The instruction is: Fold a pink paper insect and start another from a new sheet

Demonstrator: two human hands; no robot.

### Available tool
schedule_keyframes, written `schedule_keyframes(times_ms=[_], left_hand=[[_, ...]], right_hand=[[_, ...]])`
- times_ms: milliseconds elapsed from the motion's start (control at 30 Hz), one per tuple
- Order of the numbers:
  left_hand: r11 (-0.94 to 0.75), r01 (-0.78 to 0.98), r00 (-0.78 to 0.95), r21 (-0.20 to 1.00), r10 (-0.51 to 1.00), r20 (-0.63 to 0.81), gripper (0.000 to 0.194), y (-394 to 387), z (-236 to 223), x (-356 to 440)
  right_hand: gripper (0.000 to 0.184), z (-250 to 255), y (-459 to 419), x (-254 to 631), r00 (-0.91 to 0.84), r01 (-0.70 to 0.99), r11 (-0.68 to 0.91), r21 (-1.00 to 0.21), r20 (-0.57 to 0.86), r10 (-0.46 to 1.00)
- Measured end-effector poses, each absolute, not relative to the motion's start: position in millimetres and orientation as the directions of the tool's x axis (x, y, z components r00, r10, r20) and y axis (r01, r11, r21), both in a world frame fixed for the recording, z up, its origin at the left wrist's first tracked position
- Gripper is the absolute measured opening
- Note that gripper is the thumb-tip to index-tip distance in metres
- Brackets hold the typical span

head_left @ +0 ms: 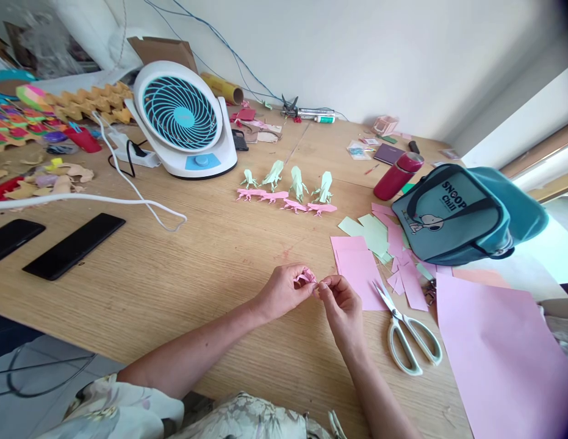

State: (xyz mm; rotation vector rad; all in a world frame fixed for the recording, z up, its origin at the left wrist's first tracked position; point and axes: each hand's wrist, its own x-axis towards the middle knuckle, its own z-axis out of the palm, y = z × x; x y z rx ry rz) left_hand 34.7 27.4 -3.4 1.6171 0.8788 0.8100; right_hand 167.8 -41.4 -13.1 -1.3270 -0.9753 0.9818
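A small folded pink paper figure (305, 276) is held between my two hands above the front of the table. My left hand (286, 292) is closed around it, the thumb and fingers pinching. At its right end my right hand (342, 308) pinches the paper with thumb and forefinger; the fingertips hide that part. Farther back stands a row of pink folded paper animals (295, 206). Behind them are several pale green folded paper figures (297, 182). White-handled scissors (405, 338) lie right of my right hand, blades partly over pink paper sheets (360, 268).
A white and blue fan (180, 116) stands at the back left, with a white cable (146, 202) before it. Two black phone-like slabs (75, 246) lie left. A red bottle (398, 175), a teal bag (452, 213), green paper pieces (373, 233) and a large pink sheet (503, 353) occupy the right.
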Motion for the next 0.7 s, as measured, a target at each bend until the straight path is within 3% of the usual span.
schedule_keyframes(times_ms=[167,400,600,700], left_hand=[[-0.226,0.183,0.514,0.957,0.852,0.103,0.003,31.3,-7.4,32.7],[-0.027,0.129,0.571,0.991,0.819,-0.052,0.009,38.1,-12.1,30.9],[0.043,0.009,0.625,0.999,0.78,-0.039,0.021,43.6,-6.6,26.8],[0.154,-0.052,0.67,0.987,0.738,-0.08,0.03,44.5,-2.2,25.5]], right_hand=[[0.02,-12.4,-40.8,168.3,0.273,0.016,-0.002,-1.0,0.003,0.962],[0.024,-13.0,-36.7,168.0,0.246,-0.034,0.002,-0.999,-0.006,0.969],[0.027,-16.4,-34.5,170.2,0.307,-0.09,-0.003,-0.996,-0.03,0.951],[0.027,-19.4,-33.9,171.9,0.35,-0.169,-0.002,-0.986,-0.062,0.935]])
